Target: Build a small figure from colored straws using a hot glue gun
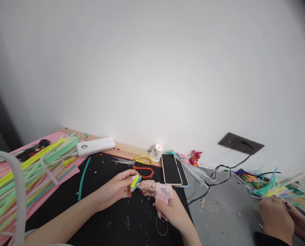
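Observation:
My left hand (119, 188) pinches a small yellow and blue piece (135, 182), seemingly of fuzzy pipe cleaner, over the black mat (111, 222). In my right hand (171, 212) is a pale pink glue gun (156, 190), its nozzle pointing left and close to that piece; whether they touch I cannot tell. The front of the glue gun is crusted with brownish residue. Just behind my hands lie scissors (143, 172) with a red and a yellow handle loop, blades to the left. A teal pipe cleaner (83, 179) rests left of my left arm.
Many pipe cleaners (47, 164) lie on pink sheets at left, near a white oblong device (96, 147). Behind stand a white paper cup (156, 152) and a phone (171, 169). A black cord (219, 182) runs to the wall socket (240, 143). Another person's hands (277, 215) work at right.

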A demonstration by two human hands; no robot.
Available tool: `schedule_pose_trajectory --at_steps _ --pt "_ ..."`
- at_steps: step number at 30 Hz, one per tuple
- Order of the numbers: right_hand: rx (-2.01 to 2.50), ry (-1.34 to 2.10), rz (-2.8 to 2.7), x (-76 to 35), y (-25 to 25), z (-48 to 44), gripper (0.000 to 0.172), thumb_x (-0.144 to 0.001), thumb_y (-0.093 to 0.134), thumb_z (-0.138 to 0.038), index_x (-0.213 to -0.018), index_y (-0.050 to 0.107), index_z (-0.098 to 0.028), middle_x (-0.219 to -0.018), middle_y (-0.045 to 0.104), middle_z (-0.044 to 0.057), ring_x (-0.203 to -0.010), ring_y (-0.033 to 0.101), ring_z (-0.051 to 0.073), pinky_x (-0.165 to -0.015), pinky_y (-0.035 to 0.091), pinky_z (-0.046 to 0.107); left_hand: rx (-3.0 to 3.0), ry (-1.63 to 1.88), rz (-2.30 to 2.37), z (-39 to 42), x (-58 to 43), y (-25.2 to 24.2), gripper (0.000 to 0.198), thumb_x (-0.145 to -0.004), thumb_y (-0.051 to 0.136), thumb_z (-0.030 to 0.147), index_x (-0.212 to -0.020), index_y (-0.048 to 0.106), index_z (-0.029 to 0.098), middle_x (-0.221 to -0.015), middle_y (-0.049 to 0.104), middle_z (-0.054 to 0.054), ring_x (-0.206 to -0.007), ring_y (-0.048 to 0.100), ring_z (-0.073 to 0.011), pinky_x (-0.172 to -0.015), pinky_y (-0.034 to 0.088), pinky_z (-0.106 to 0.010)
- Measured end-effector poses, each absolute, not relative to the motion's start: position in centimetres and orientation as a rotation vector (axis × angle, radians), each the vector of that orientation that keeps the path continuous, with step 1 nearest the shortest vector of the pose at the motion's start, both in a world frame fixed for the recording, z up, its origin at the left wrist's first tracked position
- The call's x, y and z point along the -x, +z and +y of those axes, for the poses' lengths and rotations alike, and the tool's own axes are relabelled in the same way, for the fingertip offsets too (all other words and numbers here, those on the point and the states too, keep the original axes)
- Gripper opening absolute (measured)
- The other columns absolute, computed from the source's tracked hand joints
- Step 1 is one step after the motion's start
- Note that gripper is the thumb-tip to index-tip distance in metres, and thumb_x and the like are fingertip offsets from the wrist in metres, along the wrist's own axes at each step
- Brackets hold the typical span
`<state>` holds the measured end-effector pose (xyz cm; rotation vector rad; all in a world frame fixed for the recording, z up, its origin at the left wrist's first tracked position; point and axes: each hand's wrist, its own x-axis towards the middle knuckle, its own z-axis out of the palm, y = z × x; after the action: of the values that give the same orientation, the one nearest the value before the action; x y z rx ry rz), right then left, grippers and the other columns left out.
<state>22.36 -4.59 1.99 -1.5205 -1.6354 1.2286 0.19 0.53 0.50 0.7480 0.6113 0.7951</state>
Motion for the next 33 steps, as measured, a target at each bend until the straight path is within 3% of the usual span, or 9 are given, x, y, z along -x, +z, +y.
schedule_pose_trajectory --at_steps 7,17,22,33 --pt "1.575 1.144 -1.571 -22.5 1.6 -4.5 0.014 -0.080 0.056 -0.027 -0.081 0.063 -0.014 -0.045 0.047 -0.006 -0.038 0.037 0.007 -0.039 0.029 0.016 -0.763 0.779 0.618 0.7 -0.1 0.2 0.032 -0.074 0.075 0.038 -0.097 0.062 0.020 -0.076 0.058 0.002 -0.061 0.048 -0.0087 -0.063 0.040 -0.023" --pt "1.525 1.252 -1.635 -22.2 2.4 -4.8 0.016 -0.075 0.059 -0.021 -0.088 0.064 -0.014 -0.046 0.048 -0.006 -0.038 0.038 0.007 -0.040 0.032 0.017 -0.744 0.786 0.606 0.6 -0.1 0.3 0.028 -0.075 0.075 0.036 -0.096 0.063 0.021 -0.082 0.060 0.000 -0.064 0.051 -0.0098 -0.065 0.042 -0.024" --pt "1.586 1.155 -1.575 -22.7 1.5 -4.4 0.015 -0.079 0.059 -0.027 -0.081 0.064 -0.013 -0.046 0.049 -0.005 -0.039 0.039 0.007 -0.040 0.030 0.017 -0.727 0.792 0.607 0.7 -0.1 0.1 0.029 -0.074 0.076 0.036 -0.096 0.064 0.021 -0.078 0.059 0.001 -0.061 0.050 -0.0089 -0.063 0.042 -0.023" --pt "1.571 1.166 -1.580 -22.2 2.5 -4.6 0.031 -0.077 0.060 -0.030 -0.103 0.066 -0.013 -0.045 0.048 -0.006 -0.038 0.039 0.008 -0.038 0.031 0.017 -0.713 0.802 0.610 0.7 -0.1 0.3 0.029 -0.074 0.076 0.034 -0.097 0.063 0.020 -0.077 0.060 0.001 -0.061 0.051 -0.0091 -0.062 0.042 -0.023"
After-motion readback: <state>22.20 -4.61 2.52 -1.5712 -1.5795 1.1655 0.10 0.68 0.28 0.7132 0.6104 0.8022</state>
